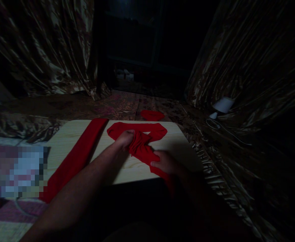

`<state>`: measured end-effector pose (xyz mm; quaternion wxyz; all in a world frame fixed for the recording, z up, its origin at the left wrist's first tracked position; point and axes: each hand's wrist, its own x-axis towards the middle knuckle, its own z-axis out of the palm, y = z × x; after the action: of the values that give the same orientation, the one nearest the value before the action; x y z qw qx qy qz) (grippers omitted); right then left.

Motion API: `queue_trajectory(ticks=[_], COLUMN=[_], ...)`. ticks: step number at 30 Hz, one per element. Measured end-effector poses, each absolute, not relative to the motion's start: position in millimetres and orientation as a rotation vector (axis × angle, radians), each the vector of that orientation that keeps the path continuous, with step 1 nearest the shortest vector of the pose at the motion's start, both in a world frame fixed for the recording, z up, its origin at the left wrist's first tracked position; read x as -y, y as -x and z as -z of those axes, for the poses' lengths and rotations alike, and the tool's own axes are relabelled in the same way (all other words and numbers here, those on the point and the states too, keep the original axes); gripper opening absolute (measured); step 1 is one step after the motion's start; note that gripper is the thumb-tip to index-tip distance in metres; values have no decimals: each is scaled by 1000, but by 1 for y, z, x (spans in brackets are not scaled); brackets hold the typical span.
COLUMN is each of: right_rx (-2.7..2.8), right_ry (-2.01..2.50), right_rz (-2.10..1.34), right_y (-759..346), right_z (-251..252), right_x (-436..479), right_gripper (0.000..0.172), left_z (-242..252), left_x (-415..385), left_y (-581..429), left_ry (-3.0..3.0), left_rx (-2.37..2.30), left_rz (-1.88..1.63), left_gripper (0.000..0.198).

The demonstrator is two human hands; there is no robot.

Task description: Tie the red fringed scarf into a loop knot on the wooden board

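A red cloth (143, 148) lies bunched over the middle of a pale wooden table (182, 141), its looped part toward the far edge and its near end hanging past the front edge. My left hand (125, 138) is closed on the bunched, wrinkled part. Lower and to the right, my right hand (164, 162) grips the same cloth, thumb on top. A long folded red strip (77, 158) lies slantwise across the table's left side, beside my left forearm. Beyond the far edge rests another red piece (152, 115).
Patterned curtains (69, 43) hang at both sides of a dark window. A small white lamp (223, 105) with a cord stands at the right on patterned fabric. At the left, a blurred-out item (24, 171) lies on striped cloth near a cable.
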<state>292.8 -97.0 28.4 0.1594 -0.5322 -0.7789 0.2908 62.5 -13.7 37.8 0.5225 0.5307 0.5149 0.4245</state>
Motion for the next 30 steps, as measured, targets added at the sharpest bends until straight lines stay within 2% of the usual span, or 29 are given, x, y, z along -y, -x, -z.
queue_trajectory(ticks=[5, 9, 14, 18, 23, 25, 30], right_rx=[2114, 1994, 1866, 1759, 1686, 1707, 1773], right_ry=[1614, 1574, 1493, 1381, 1395, 1449, 1515], right_rz=[-816, -1010, -1221, -1344, -1368, -1316, -1220], right_y=[-289, -289, -290, -291, -291, -290, -289], right_z=[-15, -6, 3, 4, -4, -7, -9], right_x=[84, 81, 79, 79, 83, 85, 83], right_gripper=[26, 23, 19, 19, 31, 38, 53], left_z=[-31, -15, -10, -21, -32, -31, -22], left_x=[41, 58, 70, 74, 68, 64, 58], left_y=[-59, -54, -54, -57, -60, -62, -67], left_ry=[-1546, -1853, -2214, -2210, -2112, -2094, -2067], left_rx=[-1095, -1218, -1401, -1514, -1641, -1605, -1341], left_rz=[-858, -818, -766, -749, -806, -855, -933], left_gripper=[34, 52, 41, 33, 21, 22, 43])
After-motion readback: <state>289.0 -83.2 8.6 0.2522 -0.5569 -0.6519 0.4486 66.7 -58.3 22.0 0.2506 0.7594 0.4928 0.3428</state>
